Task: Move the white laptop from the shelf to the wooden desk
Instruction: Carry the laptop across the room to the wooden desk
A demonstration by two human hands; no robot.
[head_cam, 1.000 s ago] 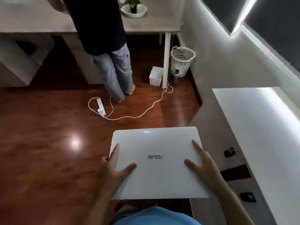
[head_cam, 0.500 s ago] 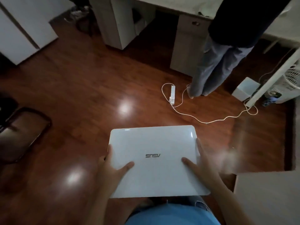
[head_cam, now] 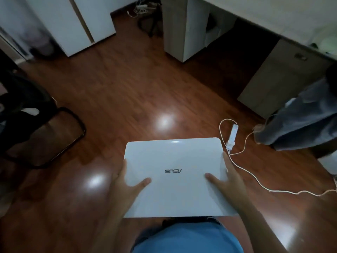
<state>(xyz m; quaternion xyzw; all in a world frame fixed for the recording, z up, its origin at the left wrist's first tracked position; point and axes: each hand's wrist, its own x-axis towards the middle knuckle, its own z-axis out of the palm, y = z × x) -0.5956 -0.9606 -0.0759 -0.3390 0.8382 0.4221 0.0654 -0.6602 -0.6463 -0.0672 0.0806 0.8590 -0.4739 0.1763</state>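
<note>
White laptop point(head_cam: 175, 172) carried flat, lid shut, in my 2 hands above the floor.

My left hand point(head_cam: 127, 187) clamps its left edge, thumb on the lid; my right hand point(head_cam: 226, 181) clamps the right edge likewise. Power strip point(head_cam: 232, 136) and cord lie just beyond my right hand; wooden desk point(head_cam: 284, 21) well ahead, right.

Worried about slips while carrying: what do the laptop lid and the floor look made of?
white laptop: lid looks like glossy plastic, smooth white with a bright highlight at its far edge; painted metal is possible. Both hands, left hand and right hand, grip its sides.
floor: reddish-brown wood or laminate planks, polished, with plank seams and mirror-like lamp reflections.
</note>
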